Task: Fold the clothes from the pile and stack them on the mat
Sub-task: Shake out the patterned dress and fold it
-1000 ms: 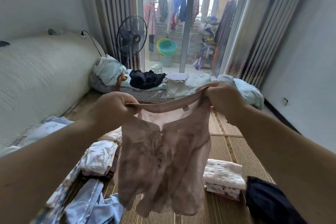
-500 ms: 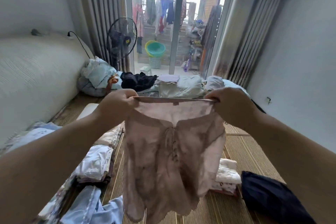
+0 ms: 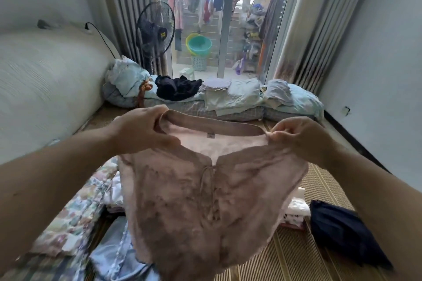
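A dusty-pink top (image 3: 205, 207) with a laced front hangs in the air in front of me, spread flat. My left hand (image 3: 141, 130) grips its left shoulder and my right hand (image 3: 299, 137) pinches its right shoulder, so the neckline is stretched between them. Below lies the woven straw mat (image 3: 296, 255). On it, partly hidden behind the top, sits a small stack of folded white clothes (image 3: 296, 210). A loose pile of floral and pale blue clothes (image 3: 75, 219) lies at the lower left.
A dark navy garment (image 3: 342, 232) lies on the mat at the right. Bedding and folded pale green clothes (image 3: 230, 96) line the far edge by the glass door. A standing fan (image 3: 155, 29) is at the back left, a large white mattress (image 3: 45, 84) along the left wall.
Both hands have pulled farther apart and shifted their grip to the shoulders, so the top now hangs wider and flatter. The view has moved closer.
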`<state>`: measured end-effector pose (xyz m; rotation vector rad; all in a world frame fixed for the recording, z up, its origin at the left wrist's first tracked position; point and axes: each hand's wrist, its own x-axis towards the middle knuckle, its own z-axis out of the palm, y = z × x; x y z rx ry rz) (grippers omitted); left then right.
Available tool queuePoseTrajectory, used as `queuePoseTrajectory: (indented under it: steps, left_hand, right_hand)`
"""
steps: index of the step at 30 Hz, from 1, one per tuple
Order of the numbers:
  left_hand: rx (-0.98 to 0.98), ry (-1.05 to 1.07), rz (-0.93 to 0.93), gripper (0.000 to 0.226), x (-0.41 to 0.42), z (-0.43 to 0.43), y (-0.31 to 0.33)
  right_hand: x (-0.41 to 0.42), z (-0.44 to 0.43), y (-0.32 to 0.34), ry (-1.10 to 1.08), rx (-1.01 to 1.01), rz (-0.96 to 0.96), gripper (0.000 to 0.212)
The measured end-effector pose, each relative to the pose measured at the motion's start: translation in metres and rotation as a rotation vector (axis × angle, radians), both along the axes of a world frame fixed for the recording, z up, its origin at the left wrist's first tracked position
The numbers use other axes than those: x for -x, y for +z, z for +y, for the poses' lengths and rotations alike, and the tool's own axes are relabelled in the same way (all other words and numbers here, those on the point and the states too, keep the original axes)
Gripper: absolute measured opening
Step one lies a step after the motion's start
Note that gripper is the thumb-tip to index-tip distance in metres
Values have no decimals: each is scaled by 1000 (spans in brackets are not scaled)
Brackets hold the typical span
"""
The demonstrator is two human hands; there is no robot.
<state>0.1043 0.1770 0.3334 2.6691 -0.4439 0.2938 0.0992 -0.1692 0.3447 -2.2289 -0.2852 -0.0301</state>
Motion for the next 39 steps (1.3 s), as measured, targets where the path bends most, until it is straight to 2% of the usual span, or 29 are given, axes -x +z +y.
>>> queuePoseTrajectory:
  steps: [1,2,4,5,7,10,12,13,15,16,17,19,22,24,26,28,29,31,32,34,37,39]
  left_hand:
    - [-48,0,-28,82,-2,2,-4]
    - [-65,-22,-52,74,-7,3,-10]
    - [-99,-84,-90,47,-13,5,-19]
    - [-131,-96,-94,36,-14,6,-22]
    - [-250,-62,-92,29,-17,10,-24]
    - [-344,121,-27,25,-20,22,-33]
    - [-223,226,76,23,-21,29,-40]
    - [-31,253,159,26,-21,32,-46]
    - [439,255,279,27,-18,31,-53]
    - [578,252,281,25,-17,30,-56]
    - [637,255,255,21,-16,30,-59]
    - [622,260,178,17,-11,29,-64]
    - [490,266,71,17,-2,32,-72]
    - [415,268,86,27,4,41,-82]
    - [323,238,127,54,10,52,-91]
    - [277,234,139,63,14,59,-94]
    - [296,231,141,59,17,62,-93]
    - [369,226,163,36,20,65,-93]
    - [406,226,197,28,21,68,-95]
    - [518,185,283,27,26,77,-97]
    - [681,49,471,45,32,93,-94]
    - [701,-21,554,34,33,107,-94]
  right_hand:
    - [-2,0,-2,36,106,25,14]
    - [-3,2,-5,68,226,51,14]
    - [-6,3,-14,99,427,64,15]
    - [-8,2,-19,100,466,57,17]
    - [-13,-4,-29,74,390,40,24]
    - [-25,-18,-39,35,-20,55,33]
    - [-32,-22,-51,54,-239,105,35]
    - [-34,-22,-55,57,-277,100,32]
    - [-37,-22,-61,26,-211,29,24]
    - [-38,-23,-61,28,-125,-36,23]
    - [-38,-25,-61,51,-15,-81,24]
    - [-39,-32,-66,170,155,-48,26]
    - [-37,-39,-83,247,259,34,32]
    - [-37,-40,-93,172,148,51,40]
    - [-33,-36,-98,92,-85,174,56]
    - [-31,-28,-107,53,-169,191,57]
    - [-28,-20,-107,30,-175,162,48]
    - [-22,-6,-106,-37,-171,104,29]
    - [-19,1,-106,-77,-152,81,26]
    - [-12,12,-101,-142,-116,46,28]
    - [7,25,-85,-186,-99,47,33]
    - [23,34,-71,-161,-158,99,41]
